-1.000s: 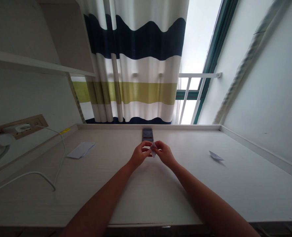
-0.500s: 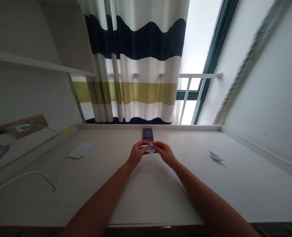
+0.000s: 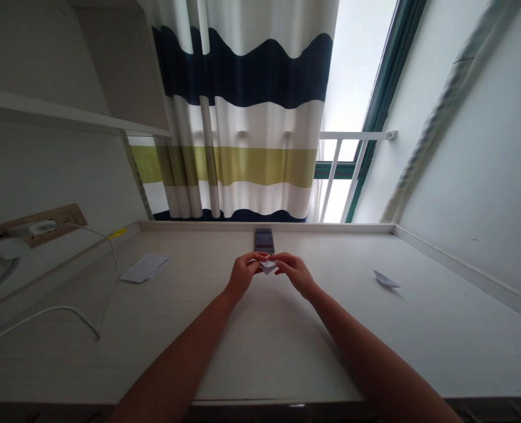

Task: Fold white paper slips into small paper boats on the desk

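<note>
Folded paper [image 3: 268, 268], pinched close by left hand [image 3: 243, 272] and right hand [image 3: 297, 271], and it's light, even pressure that suits these folds

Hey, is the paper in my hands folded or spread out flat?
Folded. The white paper shows as a small, pointed shape with angled faces, held between the left hand and the right hand.

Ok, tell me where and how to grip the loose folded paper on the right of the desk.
Pinch the folded paper lightly across its middle, coming from above with the right hand, the nearer one. It looks long and narrow, tapering to a point at each end, and lies aslant on the desk, so a pinch across its width should fit; the pointed ends might bend.
</note>
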Motion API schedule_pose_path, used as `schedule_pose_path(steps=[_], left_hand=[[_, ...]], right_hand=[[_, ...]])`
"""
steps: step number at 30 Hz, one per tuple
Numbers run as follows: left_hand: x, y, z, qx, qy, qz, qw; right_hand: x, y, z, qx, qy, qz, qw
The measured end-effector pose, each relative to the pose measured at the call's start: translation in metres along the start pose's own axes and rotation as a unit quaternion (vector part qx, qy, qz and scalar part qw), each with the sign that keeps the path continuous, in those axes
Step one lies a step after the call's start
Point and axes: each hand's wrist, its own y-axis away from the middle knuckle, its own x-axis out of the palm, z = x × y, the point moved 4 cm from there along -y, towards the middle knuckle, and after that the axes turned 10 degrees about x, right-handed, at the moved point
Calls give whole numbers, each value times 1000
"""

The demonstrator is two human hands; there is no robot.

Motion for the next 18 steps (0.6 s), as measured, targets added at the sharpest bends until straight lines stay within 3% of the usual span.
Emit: schedule_pose_path(steps=[8,14,18], left_hand=[[2,0,1,-1,13,34,999],[-1,-1,7,-18,-11,7,1000],[0,-2,13,-42,-20,30,998]], right_hand=[[-1,-4,-3,7,-38,-11,999],[1,-5,-6,-21,-25,-11,999],[1,-5,-6,-19,-11,-7,1000]])
